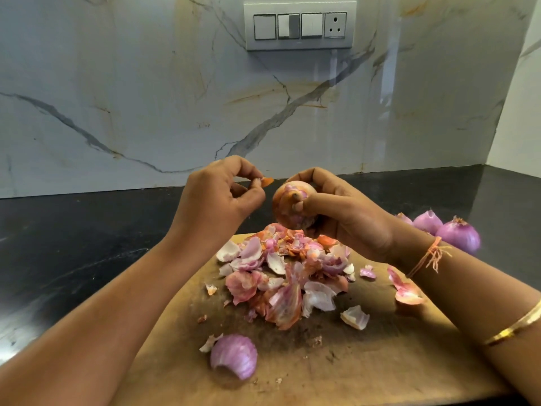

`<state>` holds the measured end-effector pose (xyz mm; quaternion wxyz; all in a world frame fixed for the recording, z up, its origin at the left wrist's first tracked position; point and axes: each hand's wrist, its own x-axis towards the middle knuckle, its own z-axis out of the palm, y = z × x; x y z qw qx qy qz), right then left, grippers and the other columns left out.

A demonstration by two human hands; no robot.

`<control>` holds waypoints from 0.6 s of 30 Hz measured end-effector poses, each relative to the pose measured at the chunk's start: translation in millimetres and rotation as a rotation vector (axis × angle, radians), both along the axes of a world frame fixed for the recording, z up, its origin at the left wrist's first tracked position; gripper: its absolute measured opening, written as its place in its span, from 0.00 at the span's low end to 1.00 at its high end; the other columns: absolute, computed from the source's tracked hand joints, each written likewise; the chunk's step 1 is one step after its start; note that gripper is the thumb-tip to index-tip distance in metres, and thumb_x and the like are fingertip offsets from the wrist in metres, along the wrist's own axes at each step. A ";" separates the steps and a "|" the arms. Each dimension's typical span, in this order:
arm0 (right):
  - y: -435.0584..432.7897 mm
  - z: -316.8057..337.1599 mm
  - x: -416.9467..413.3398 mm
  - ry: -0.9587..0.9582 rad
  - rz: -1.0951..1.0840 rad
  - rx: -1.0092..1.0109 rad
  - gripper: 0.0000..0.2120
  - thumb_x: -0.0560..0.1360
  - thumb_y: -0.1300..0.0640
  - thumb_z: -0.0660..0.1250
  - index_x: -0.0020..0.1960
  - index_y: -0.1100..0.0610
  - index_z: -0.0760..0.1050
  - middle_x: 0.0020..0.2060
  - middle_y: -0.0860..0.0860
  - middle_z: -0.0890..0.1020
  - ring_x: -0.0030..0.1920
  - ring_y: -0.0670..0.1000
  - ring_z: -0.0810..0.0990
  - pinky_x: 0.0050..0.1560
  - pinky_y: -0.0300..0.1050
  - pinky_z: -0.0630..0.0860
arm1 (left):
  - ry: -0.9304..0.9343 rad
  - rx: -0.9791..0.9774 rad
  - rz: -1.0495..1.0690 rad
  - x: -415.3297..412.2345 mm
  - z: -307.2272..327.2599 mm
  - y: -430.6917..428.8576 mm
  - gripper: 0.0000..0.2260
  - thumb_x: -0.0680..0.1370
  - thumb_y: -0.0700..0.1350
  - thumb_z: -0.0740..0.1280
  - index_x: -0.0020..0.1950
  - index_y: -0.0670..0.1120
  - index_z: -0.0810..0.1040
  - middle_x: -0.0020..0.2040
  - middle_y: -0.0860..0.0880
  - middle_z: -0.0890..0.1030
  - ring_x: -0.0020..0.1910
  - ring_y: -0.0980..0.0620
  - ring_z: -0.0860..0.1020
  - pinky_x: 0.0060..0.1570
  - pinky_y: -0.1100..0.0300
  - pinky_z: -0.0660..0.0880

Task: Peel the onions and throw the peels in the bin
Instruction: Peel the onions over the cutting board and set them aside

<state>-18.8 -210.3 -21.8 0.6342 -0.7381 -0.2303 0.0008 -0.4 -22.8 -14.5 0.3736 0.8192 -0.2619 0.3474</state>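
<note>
Right hand (345,212) grips a half-peeled onion (289,206) above the board (380,361); left hand (222,194) pinches a skin scrap (265,181). Peels (284,276) heaped, peeled onions (445,230) aside (perhaps three); no bin visible.

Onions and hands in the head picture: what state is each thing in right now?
Pinkish-orange round onion: half-peeled, gripped by right hand.
Small orange peel scrap: off the onion, pinched by left hand.
Pink-white peel pile: lying loose on brown wooden board, not binned.
Purple round onions: look peeled, resting on black counter.
</note>
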 end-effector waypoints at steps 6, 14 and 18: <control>-4.8 3.1 2.4 0.054 0.037 0.123 0.17 0.65 0.56 0.63 0.54 0.55 0.70 0.49 0.56 0.76 0.46 0.52 0.78 0.36 0.38 0.75 | 0.143 0.109 0.020 2.2 0.1 5.1 0.05 0.75 0.41 0.69 0.42 0.50 0.77 0.33 0.57 0.80 0.31 0.60 0.80 0.32 0.70 0.74; -3.5 2.7 0.0 -0.104 -0.010 -0.008 0.14 0.74 0.61 0.69 0.58 0.54 0.70 0.50 0.55 0.79 0.45 0.49 0.83 0.45 0.40 0.80 | 0.244 0.002 -0.179 -9.8 1.9 -3.4 0.10 0.70 0.58 0.67 0.48 0.56 0.79 0.40 0.57 0.83 0.37 0.54 0.83 0.42 0.49 0.82; -0.2 2.5 -4.4 -0.225 -0.031 -0.114 0.16 0.74 0.62 0.69 0.59 0.55 0.69 0.52 0.54 0.78 0.50 0.53 0.82 0.51 0.43 0.81 | 0.277 -0.055 -0.216 -11.6 0.8 -5.9 0.14 0.65 0.61 0.68 0.45 0.56 0.80 0.39 0.56 0.84 0.37 0.55 0.84 0.44 0.47 0.82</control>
